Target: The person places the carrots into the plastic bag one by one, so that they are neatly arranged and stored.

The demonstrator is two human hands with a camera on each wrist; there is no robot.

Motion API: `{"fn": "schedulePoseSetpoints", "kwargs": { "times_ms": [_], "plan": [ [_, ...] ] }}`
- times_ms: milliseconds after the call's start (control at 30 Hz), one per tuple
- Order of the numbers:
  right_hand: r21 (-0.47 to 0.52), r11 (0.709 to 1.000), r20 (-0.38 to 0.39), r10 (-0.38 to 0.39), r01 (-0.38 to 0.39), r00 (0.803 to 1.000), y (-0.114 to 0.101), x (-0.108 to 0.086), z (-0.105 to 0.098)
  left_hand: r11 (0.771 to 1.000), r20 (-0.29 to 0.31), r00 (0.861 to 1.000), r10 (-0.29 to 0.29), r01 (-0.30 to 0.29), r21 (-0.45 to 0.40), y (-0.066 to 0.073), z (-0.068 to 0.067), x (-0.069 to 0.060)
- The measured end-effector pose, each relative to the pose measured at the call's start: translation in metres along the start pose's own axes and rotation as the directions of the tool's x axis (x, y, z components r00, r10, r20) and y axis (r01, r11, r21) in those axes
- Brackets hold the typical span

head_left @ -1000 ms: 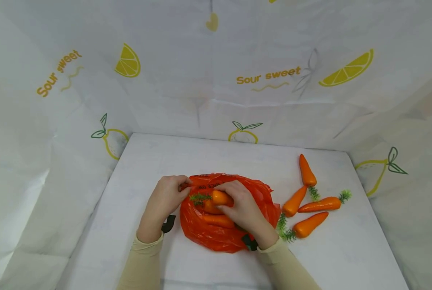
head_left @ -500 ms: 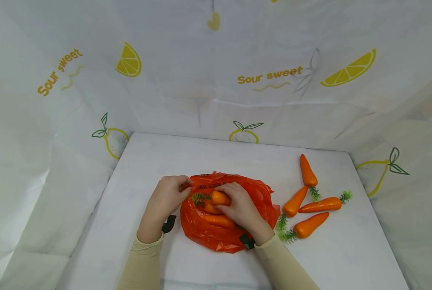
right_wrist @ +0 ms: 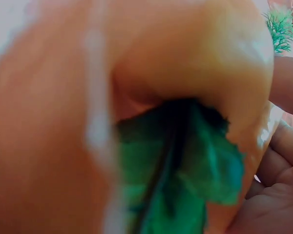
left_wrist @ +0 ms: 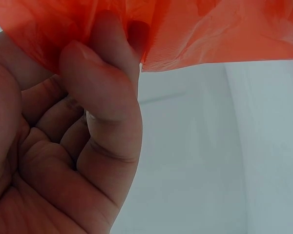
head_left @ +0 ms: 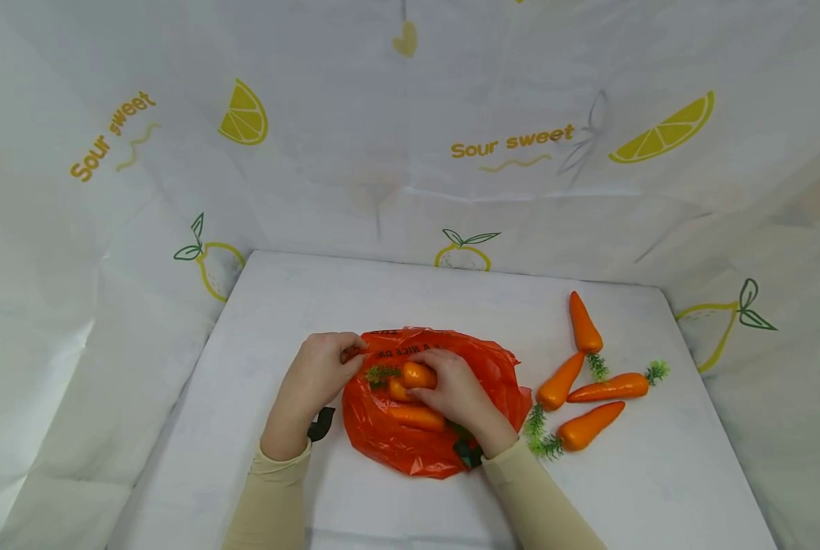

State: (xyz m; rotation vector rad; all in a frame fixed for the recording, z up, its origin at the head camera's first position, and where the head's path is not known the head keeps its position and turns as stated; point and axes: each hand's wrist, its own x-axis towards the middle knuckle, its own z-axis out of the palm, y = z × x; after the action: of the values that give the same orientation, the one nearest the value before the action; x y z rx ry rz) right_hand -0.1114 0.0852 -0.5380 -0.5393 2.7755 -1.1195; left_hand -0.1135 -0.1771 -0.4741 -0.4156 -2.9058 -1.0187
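Note:
My left hand (head_left: 323, 370) pinches the left rim of a red plastic bag (head_left: 375, 435); the left wrist view shows thumb and finger on the thin red film (left_wrist: 210, 34). Over the bag's mouth, my right hand (head_left: 454, 386) grips an orange carrot (head_left: 418, 374) with a green leafy top (head_left: 380, 374) pointing left. Another carrot (head_left: 415, 417) lies below it in the bag, and a further orange piece shows between them. In the right wrist view, a blurred orange shape (right_wrist: 185, 53) and green leaves (right_wrist: 185, 165) fill the foreground, with part of the hand (right_wrist: 273, 195) at the right edge.
Several loose carrots lie on the white table (head_left: 299, 298) to the bag's right: one at the back (head_left: 584, 325), one in the middle (head_left: 561, 384), and others beside them, such as the front carrot (head_left: 591, 428). White printed cloth walls (head_left: 354, 153) surround the table.
My right hand has shifted very slightly with the carrot over the bag's mouth. The left hand keeps its hold on the rim, and the loose carrots stay put.

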Motion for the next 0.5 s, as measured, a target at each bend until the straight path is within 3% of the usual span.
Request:
{"fn": "schedulePoseSetpoints", "kwargs": {
  "times_ms": [500],
  "plan": [
    [0.03,0.998,0.068,0.05,-0.052,0.996,0.0048,0.0032,-0.0049,1.0,-0.011,1.0,0.014,-0.014,0.005,-0.0022,0.0009,0.0003]
  ]
}}
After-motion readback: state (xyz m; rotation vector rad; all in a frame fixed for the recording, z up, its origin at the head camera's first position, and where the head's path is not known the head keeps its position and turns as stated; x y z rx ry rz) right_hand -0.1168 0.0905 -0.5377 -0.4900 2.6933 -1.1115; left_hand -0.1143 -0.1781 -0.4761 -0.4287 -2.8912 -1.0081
